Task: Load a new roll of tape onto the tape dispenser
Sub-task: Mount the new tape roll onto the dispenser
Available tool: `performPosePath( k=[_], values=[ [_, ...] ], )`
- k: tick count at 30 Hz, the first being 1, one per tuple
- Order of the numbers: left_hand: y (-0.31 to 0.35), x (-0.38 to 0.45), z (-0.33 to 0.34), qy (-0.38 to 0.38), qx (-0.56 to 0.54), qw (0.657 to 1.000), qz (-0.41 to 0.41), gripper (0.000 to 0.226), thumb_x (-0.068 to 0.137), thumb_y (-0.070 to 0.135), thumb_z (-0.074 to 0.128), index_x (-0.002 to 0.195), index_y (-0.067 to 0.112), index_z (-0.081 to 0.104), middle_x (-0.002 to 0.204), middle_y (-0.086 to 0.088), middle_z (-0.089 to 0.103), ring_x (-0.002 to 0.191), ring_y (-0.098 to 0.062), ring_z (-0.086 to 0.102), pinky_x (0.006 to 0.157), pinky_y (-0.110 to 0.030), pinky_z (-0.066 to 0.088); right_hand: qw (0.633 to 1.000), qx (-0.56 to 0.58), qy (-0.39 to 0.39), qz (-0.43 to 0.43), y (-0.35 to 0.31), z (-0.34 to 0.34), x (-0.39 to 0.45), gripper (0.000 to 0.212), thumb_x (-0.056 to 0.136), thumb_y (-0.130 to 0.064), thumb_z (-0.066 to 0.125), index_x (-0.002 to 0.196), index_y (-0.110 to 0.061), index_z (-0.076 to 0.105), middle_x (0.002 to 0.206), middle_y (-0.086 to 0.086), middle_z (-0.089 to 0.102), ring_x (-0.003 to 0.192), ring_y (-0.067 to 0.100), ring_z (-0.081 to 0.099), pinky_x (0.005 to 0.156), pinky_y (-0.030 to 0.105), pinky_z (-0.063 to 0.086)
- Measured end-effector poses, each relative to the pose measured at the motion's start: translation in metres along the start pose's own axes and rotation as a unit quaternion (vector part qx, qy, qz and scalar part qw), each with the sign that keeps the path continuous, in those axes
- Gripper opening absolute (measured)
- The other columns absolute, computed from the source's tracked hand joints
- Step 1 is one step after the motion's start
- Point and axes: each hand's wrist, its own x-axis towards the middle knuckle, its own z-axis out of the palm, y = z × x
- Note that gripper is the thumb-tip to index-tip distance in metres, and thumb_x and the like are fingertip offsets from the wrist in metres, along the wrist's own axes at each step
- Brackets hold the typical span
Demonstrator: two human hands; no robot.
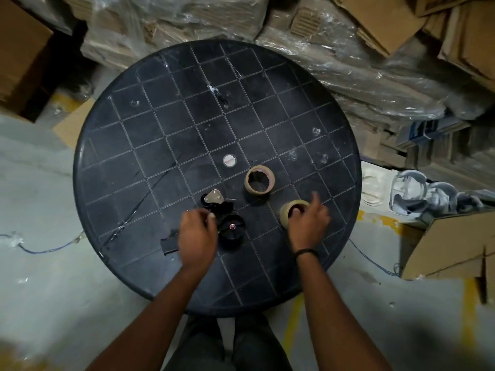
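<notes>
The tape dispenser (223, 215) lies on the round black tabletop (150, 135), near its front; the left hand (197, 234) covers its handle, fingers curled, grip unclear; the right hand (308, 220) has fingers clamped on a tape roll (290, 210); a second roll (259, 180) lies just beyond, apart; a white sticker (229, 160) is unreadable; wrapped cardboard boxes (348, 62) crowd behind.
</notes>
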Motion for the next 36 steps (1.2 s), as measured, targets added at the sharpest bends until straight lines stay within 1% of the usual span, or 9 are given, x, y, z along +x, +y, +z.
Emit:
performPosePath(
  k=[4, 6, 9, 13, 17, 20, 25, 29, 36],
  values=[
    [0.035, -0.028, 0.043, -0.193, -0.005, 0.977, 0.092, 0.015, 0.096, 0.030, 0.058, 0.102, 0.021, 0.069, 0.101, 0.001, 0.066, 0.089, -0.014, 0.062, 0.077, -0.025, 0.044, 0.980, -0.028, -0.141, 0.140, 0.038, -0.005, 0.024, 0.086, 0.086, -0.038, 0.073, 0.154, -0.011, 0.027, 0.148, 0.028, 0.036, 0.130, 0.047, 0.046, 0.103, 0.051, 0.046],
    [0.054, -0.032, 0.063, -0.279, -0.018, 0.956, 0.085, 0.022, 0.097, 0.030, 0.059, 0.107, 0.017, 0.073, 0.106, -0.004, 0.072, 0.097, -0.019, 0.067, 0.085, -0.027, 0.048, 0.971, -0.006, -0.172, 0.166, 0.042, -0.001, 0.027, 0.062, 0.087, -0.030, 0.071, 0.139, -0.004, 0.048, 0.136, 0.028, 0.046, 0.112, 0.047, 0.059, 0.093, 0.046, 0.054],
    [0.081, -0.030, 0.086, -0.347, -0.085, 0.933, -0.050, 0.032, 0.098, 0.034, 0.059, 0.093, 0.008, 0.076, 0.092, -0.012, 0.076, 0.087, -0.025, 0.070, 0.079, -0.029, 0.050, 0.966, 0.075, -0.164, 0.188, 0.046, 0.008, 0.027, 0.034, 0.081, -0.017, 0.062, 0.112, -0.005, 0.063, 0.117, 0.024, 0.065, 0.094, 0.041, 0.068, 0.077, 0.040, 0.058],
    [0.096, -0.021, 0.092, -0.324, -0.276, 0.860, -0.284, 0.037, 0.098, 0.030, 0.060, 0.072, 0.005, 0.068, 0.066, -0.011, 0.066, 0.054, -0.021, 0.060, 0.065, -0.031, 0.054, 0.963, 0.149, -0.150, 0.169, 0.051, 0.017, 0.009, 0.040, 0.072, -0.029, 0.058, 0.111, -0.019, 0.058, 0.107, 0.013, 0.071, 0.093, 0.034, 0.069, 0.083, 0.050, 0.059],
    [0.097, -0.017, 0.060, -0.305, -0.370, 0.804, -0.352, 0.021, 0.098, 0.018, 0.061, 0.080, 0.007, 0.066, 0.070, -0.008, 0.061, 0.052, -0.013, 0.056, 0.050, -0.020, 0.054, 0.967, 0.175, -0.127, 0.133, 0.024, -0.012, -0.027, 0.033, 0.084, -0.020, 0.058, 0.117, -0.015, 0.057, 0.109, 0.011, 0.070, 0.097, 0.033, 0.067, 0.086, 0.047, 0.056],
    [0.095, -0.012, 0.030, -0.303, -0.390, 0.776, -0.391, 0.020, 0.097, 0.015, 0.057, 0.081, 0.007, 0.066, 0.075, -0.009, 0.065, 0.059, -0.015, 0.061, 0.060, -0.023, 0.059, 0.968, 0.194, -0.132, 0.090, 0.017, -0.016, -0.045, 0.031, 0.087, -0.025, 0.054, 0.116, -0.018, 0.058, 0.111, 0.008, 0.069, 0.099, 0.030, 0.066, 0.088, 0.049, 0.056],
    [0.085, -0.006, 0.000, -0.291, -0.402, 0.758, -0.423, 0.028, 0.098, 0.026, 0.057, 0.084, 0.004, 0.066, 0.077, -0.011, 0.070, 0.068, -0.023, 0.068, 0.079, -0.037, 0.059, 0.970, 0.195, -0.138, 0.048, 0.002, -0.018, -0.061, 0.031, 0.090, -0.017, 0.057, 0.121, -0.020, 0.057, 0.117, 0.005, 0.066, 0.103, 0.025, 0.064, 0.088, 0.045, 0.056],
    [0.076, -0.002, -0.013, -0.298, -0.388, 0.759, -0.431, 0.033, 0.092, 0.039, 0.070, 0.080, 0.008, 0.069, 0.064, -0.005, 0.072, 0.057, -0.014, 0.069, 0.069, -0.031, 0.061, 0.972, 0.192, -0.134, 0.008, -0.009, -0.018, -0.069, 0.037, 0.092, -0.015, 0.059, 0.127, -0.025, 0.055, 0.125, 0.002, 0.064, 0.109, 0.022, 0.063, 0.092, 0.042, 0.055],
    [0.044, -0.015, -0.018, -0.291, -0.381, 0.744, -0.465, 0.006, 0.092, 0.009, 0.065, 0.093, 0.008, 0.070, 0.079, -0.007, 0.071, 0.060, -0.015, 0.066, 0.054, -0.029, 0.061, 0.976, 0.150, -0.142, -0.070, -0.005, -0.015, -0.092, 0.037, 0.093, -0.020, 0.054, 0.129, -0.031, 0.053, 0.125, 0.004, 0.066, 0.108, 0.028, 0.064, 0.087, 0.041, 0.055]
  ],
)
